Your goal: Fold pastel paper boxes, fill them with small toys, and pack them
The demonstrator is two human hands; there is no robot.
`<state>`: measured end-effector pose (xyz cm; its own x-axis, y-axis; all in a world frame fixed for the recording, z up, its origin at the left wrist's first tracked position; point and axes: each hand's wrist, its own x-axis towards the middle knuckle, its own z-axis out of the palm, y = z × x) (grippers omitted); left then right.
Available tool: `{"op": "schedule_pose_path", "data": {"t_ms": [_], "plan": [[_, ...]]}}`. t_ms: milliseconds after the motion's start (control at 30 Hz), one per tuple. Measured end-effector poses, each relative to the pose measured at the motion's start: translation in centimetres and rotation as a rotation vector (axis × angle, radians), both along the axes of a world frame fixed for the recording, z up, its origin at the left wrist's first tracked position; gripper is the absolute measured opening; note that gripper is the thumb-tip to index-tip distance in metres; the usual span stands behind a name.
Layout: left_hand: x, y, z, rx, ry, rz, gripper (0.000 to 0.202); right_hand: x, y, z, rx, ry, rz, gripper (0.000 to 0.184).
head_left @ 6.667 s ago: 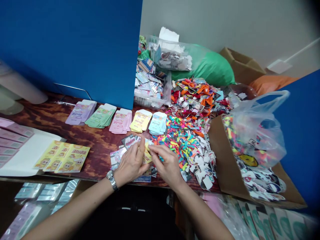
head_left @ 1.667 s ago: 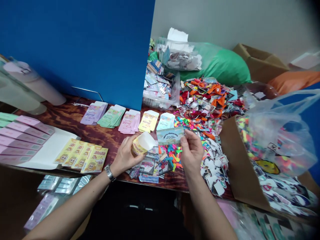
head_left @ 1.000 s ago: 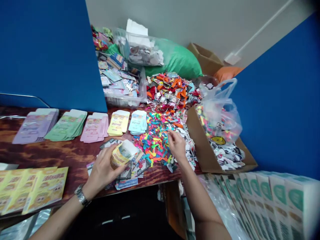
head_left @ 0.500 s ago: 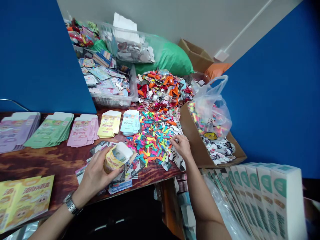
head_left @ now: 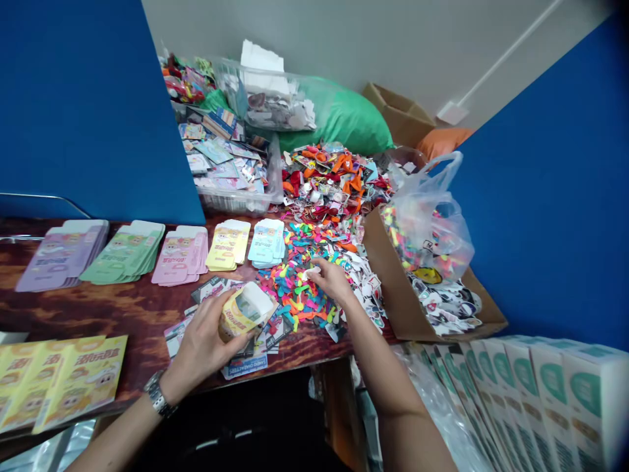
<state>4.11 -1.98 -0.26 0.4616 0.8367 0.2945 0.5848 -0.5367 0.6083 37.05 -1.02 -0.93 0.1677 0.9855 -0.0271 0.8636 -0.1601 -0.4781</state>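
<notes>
My left hand (head_left: pixel 204 347) is shut around a small yellow paper box (head_left: pixel 244 311) with a white open end. Printed cards (head_left: pixel 272 334) and a blue-edged card (head_left: pixel 244 367) lie beneath it. My right hand (head_left: pixel 333 282) reaches over a heap of bright multicoloured cut shapes (head_left: pixel 295 295), its fingertips at the heap. A tiny white scrap (head_left: pixel 310 273) sits at those fingertips, and I cannot tell whether it is held. Black-and-white stickers (head_left: pixel 366 295) lie just beyond the hand.
The wooden table (head_left: pixel 113 314) holds stacks of flat pastel boxes (head_left: pixel 179 257) and yellow sheets (head_left: pixel 63 383). A cardboard box (head_left: pixel 388 275) holds a plastic bag (head_left: pixel 430 226). A clear bin of cards (head_left: pixel 230 177) stands behind. Blue partitions (head_left: pixel 550 196) flank the table.
My right hand has moved left from the sticker edge onto the multicoloured shapes. My left hand still holds the yellow box, and the view has shifted slightly.
</notes>
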Motion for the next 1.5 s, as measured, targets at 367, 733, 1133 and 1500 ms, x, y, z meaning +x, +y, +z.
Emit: {"op": "schedule_pose_path", "data": {"t_ms": [367,733,1133,1500], "plan": [[1.0,0.3,-0.4,-0.023,0.024,-0.024,0.07,-0.9,-0.5,4.7,0.019,-0.128,0.077,0.019],[3.2,0.1,-0.1,0.068,0.15,-0.034,0.074,-10.0,-2.1,7.1,0.087,-0.006,0.493,0.014],[2.3,0.6,-1.1,0.014,0.048,-0.033,0.076,-9.4,-1.1,7.2,0.202,0.261,0.515,0.016],[0.9,0.9,-1.6,-0.005,0.03,-0.006,0.077,1.0,17.3,2.2,-0.05,-0.263,-0.084,0.023]]}}
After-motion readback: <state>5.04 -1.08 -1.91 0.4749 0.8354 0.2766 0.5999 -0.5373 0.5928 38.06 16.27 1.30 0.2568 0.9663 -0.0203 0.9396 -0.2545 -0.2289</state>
